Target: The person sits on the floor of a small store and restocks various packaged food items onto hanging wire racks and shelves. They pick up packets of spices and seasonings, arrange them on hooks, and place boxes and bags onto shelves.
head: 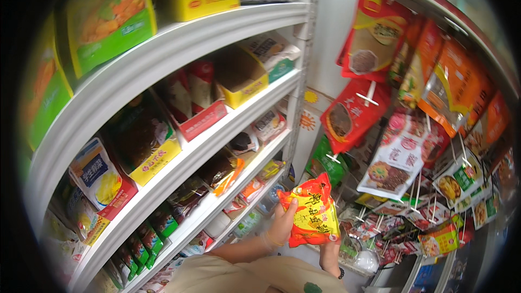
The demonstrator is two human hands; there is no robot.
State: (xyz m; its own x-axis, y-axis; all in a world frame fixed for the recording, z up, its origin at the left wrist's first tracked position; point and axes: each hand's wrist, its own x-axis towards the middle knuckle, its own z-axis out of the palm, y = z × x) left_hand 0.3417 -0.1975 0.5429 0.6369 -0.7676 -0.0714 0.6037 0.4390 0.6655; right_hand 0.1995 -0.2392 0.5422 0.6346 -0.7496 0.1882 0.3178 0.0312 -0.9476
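Note:
My left hand [281, 223] grips the left side of a red and yellow plastic food packet [313, 213], its thumb lying on the front. The packet is sealed, looks plump, and bears large printed characters. Below the packet's lower edge, my right hand [329, 250] shows only in part. Its fingers are hidden behind the packet, so how they hold it cannot be told. A dark beaded bracelet [341, 272] circles the right wrist, and a thin band [272, 239] is on the left one. The packet is tilted in front of my body, between two store displays.
White metal shelves [191, 146] on the left carry packaged foods, including an open yellow carton [244, 77]. To the right, seasoning packets hang from hooks, among them a red bag [356, 110] and a white bag [392, 158]. A green packet [325, 160] hangs just above the held one.

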